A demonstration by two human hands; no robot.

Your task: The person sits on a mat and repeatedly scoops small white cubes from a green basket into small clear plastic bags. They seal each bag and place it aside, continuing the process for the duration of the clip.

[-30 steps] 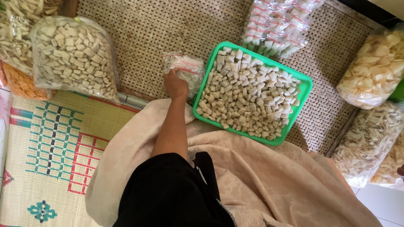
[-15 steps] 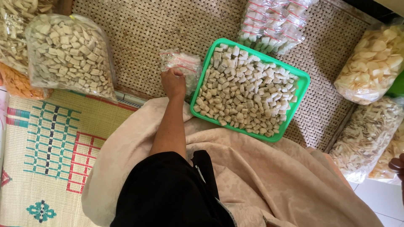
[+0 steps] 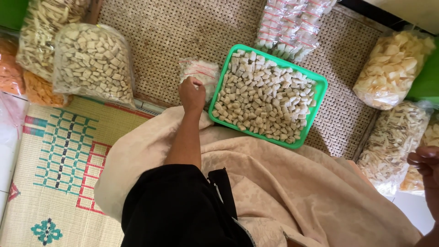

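Left hand (image 3: 191, 93) pinches small snack bag (image 3: 200, 73), long axis toward upper right.

One green plastic tray (image 3: 321, 87) of pale cracker cubes; one small clear packet (image 3: 201, 73) of the same cubes beside it; one large clear bag of cubes (image 3: 93, 64); one bag of pale strips (image 3: 43, 32); one bag of orange crackers (image 3: 27, 80); one bag of yellow chips (image 3: 393, 68); one bag of thin pale sticks (image 3: 393, 146); one bundle of small sealed packets (image 3: 292, 25); two hands, left (image 3: 191, 94) and right (image 3: 425, 160); one patterned mat (image 3: 50, 164).
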